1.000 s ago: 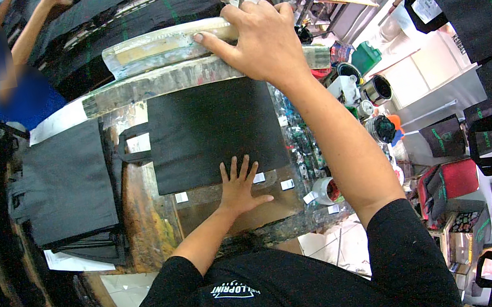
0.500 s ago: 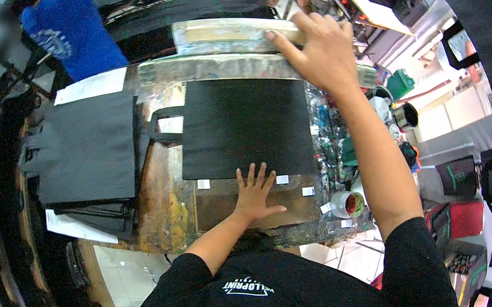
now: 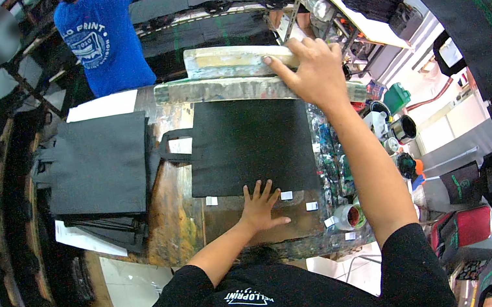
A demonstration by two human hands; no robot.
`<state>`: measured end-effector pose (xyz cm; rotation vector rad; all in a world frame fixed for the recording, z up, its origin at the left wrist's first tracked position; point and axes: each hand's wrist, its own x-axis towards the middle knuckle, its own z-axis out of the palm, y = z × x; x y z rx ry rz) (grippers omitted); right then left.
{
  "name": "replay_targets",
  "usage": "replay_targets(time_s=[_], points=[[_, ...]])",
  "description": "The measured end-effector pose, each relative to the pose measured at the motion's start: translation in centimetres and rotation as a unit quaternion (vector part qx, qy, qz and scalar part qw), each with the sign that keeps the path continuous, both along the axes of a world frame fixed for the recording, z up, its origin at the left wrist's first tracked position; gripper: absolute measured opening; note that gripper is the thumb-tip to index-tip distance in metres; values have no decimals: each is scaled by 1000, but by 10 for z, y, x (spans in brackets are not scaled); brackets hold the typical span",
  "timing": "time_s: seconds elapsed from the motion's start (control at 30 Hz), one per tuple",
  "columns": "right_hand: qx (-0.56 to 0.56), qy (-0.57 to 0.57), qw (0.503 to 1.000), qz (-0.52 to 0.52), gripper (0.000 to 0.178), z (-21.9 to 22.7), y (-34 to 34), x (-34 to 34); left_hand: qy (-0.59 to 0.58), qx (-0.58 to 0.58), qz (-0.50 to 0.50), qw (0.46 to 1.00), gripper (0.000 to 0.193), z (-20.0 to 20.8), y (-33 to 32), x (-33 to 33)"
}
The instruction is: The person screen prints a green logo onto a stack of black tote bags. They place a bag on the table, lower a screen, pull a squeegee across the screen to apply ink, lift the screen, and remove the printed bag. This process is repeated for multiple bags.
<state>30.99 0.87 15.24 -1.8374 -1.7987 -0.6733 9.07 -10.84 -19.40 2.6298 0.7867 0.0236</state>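
A flat black fabric bag (image 3: 251, 143) with its handle (image 3: 171, 147) to the left lies on a brown board (image 3: 253, 231) on the worktable. My left hand (image 3: 261, 208) is open, its fingers spread over the bag's near edge and the palm on the board. Beyond the bag, my right hand (image 3: 315, 69) grips the right part of an ink-stained wooden screen frame (image 3: 223, 61), thumb on the near side. The frame stands raised and shows almost edge-on. Below it runs a worn, stained bar (image 3: 222, 90) across the far side of the table.
A stack of black bags (image 3: 101, 169) lies at the left with white paper (image 3: 103, 106) behind. An ink tub (image 3: 349, 217) stands near the right corner, with more cans (image 3: 403, 127) farther right. A person in a blue shirt (image 3: 101, 41) stands at the far left by loaded racks.
My view has shifted, so the table sits lower in the picture. Both hands keep their places on bag and frame. The person in blue appears farther right, one arm raised.
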Motion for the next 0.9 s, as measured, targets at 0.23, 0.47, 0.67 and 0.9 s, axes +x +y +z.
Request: replay_targets(time_s=[0.23,0.47,0.67,0.9], points=[[19,4,1000,3,55,-14,-18,-14,-308,-183,157,920,92,122,77,-43],[-169,42,984,39,57,-93,-110,-41,-566,-615,376,400,140,199,60,-133],[-331,60,942,13,62,-201,-110,-26,-425,-645,422,475,124,77,29,-139],[-368,80,926,34,65,-183,-96,-17,-412,-635,442,481,116,61,30,-136]])
